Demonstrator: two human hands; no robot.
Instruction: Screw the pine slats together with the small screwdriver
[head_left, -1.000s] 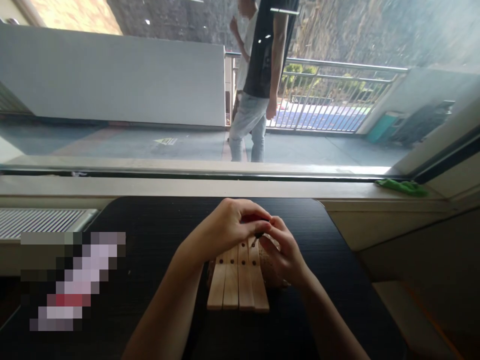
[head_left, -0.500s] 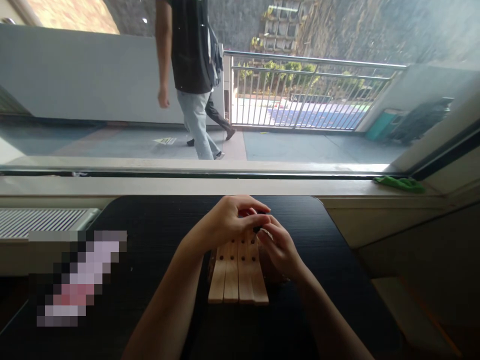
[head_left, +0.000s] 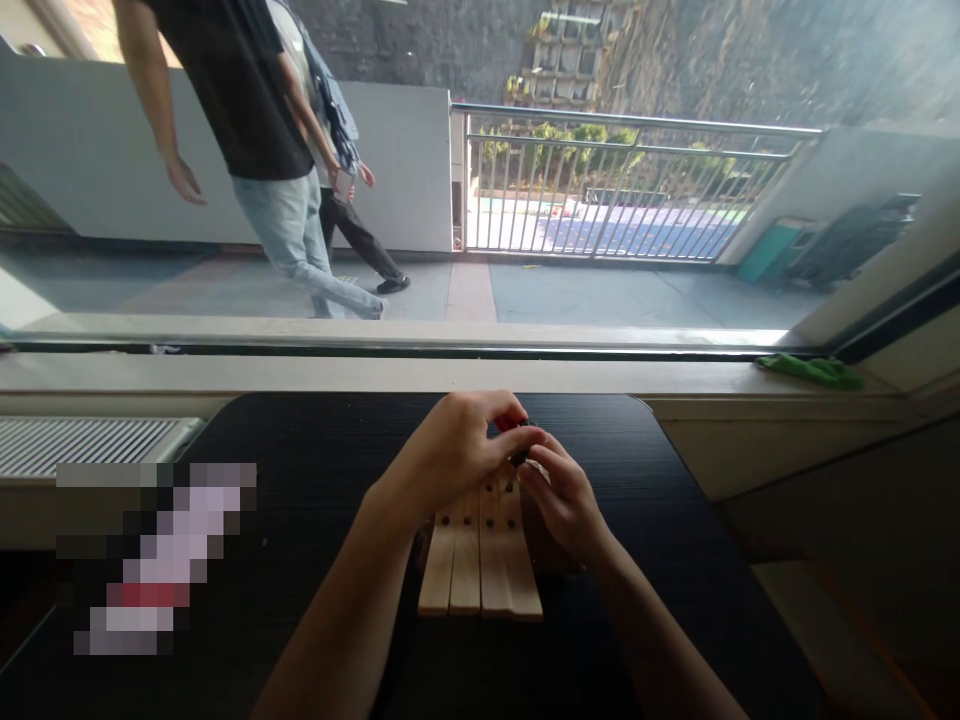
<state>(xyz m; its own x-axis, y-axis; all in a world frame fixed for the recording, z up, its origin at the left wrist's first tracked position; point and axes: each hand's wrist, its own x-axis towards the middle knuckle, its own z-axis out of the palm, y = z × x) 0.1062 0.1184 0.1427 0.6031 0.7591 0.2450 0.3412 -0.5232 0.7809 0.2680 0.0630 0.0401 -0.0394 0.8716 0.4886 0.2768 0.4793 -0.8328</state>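
My left hand (head_left: pixel 471 445) reaches over the far end of several pale wooden slats, its thumb and fingers closed on a small black piece (head_left: pixel 520 456). My right hand (head_left: pixel 564 492) meets it from the right, thumb and forefinger pinched at the same piece. What the piece is cannot be made out, as fingers cover most of it. Below the hands, the wooden slats (head_left: pixel 480 575) lie side by side with rows of dark round holes. Their far ends are hidden under my left hand. A brownish thing beneath the slats shows only in part.
The black table (head_left: pixel 660 620) stands against a window sill (head_left: pixel 375 375). A blurred-out pinkish item (head_left: pixel 180 530) lies on its left side. On the sill at right is a green cloth (head_left: pixel 810 371). Beyond the glass, two people (head_left: pixel 255 110) walk past a metal railing (head_left: pixel 600 190).
Both hands stay at the slats' far end, with fingers shifted slightly around the small black piece. Outside, the walking people have moved left. The view has moved a little.
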